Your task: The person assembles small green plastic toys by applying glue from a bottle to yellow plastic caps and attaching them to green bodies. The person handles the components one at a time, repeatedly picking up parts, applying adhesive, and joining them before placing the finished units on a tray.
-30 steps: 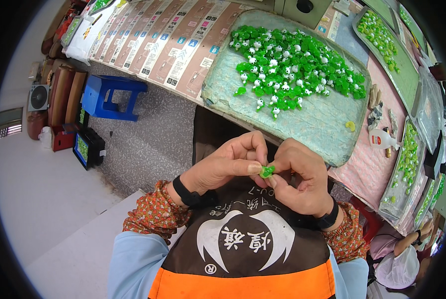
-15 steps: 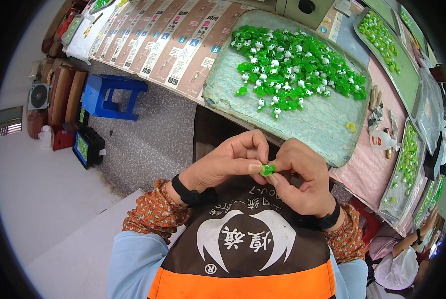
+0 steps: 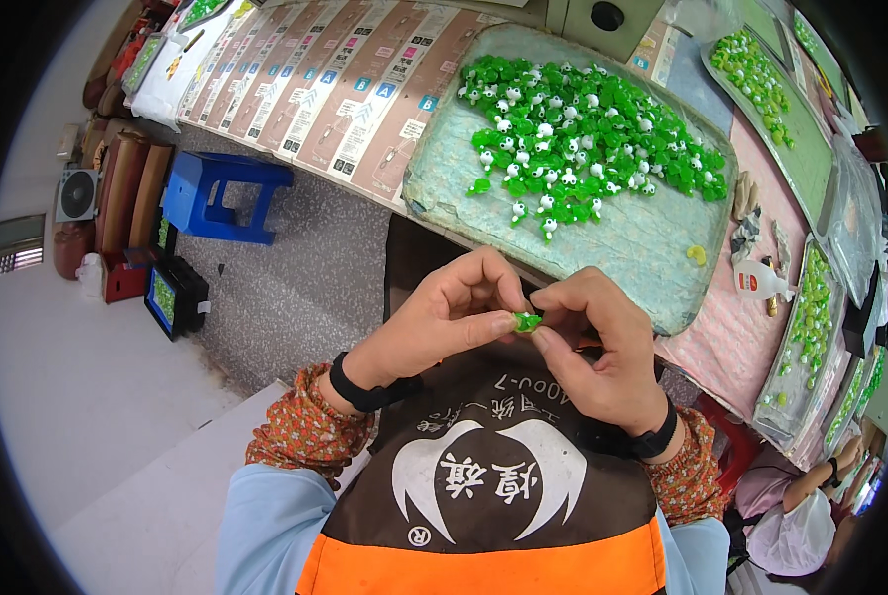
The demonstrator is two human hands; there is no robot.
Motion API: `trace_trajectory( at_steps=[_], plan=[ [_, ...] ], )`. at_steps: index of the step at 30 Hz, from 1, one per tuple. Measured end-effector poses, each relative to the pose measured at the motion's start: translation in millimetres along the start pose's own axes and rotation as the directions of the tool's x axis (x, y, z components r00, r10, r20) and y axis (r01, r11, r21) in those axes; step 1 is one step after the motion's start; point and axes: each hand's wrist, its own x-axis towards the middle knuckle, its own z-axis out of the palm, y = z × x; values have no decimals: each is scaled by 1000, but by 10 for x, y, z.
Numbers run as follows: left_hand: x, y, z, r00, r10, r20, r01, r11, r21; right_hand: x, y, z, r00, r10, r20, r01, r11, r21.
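Note:
In front of my apron, a small bright green plastic piece [image 3: 527, 322] is pinched at the fingertips of my left hand [image 3: 452, 319]. My right hand [image 3: 607, 342] meets it from the other side, thumb tip against the piece and index finger curled above; its remaining fingers are partly hidden. Just beyond my hands, a worn pale blue-green tray [image 3: 602, 268] lies on the table. It bears a wide heap of green pieces [image 3: 612, 124], many with small white figure-like parts. A single yellow piece [image 3: 697, 254] rests near the tray's right side.
Right of the tray stand a white bottle [image 3: 758, 279] and another tray of green-yellow pieces [image 3: 783, 392]. A further tray [image 3: 811, 183] lies at the far right. On the floor at left is a blue stool [image 3: 216, 193]. Another person [image 3: 791, 526] sits at lower right.
The green piece has risen slightly and turned, now showing a narrower side. My right index finger has lifted away from it, and my left hand has shifted a little.

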Motion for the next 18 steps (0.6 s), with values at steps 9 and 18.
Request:
trace_trajectory(
  at_steps=[9, 18],
  plan=[
    [-15, -25, 13, 998, 24, -64, -22, 999, 41, 22, 50, -28, 984, -165, 69, 175, 968, -181],
    [-26, -107, 81, 996, 42, -77, -42, 999, 2, 24, 40, 0, 964, -258, 63, 265, 912, -313]
  ],
)
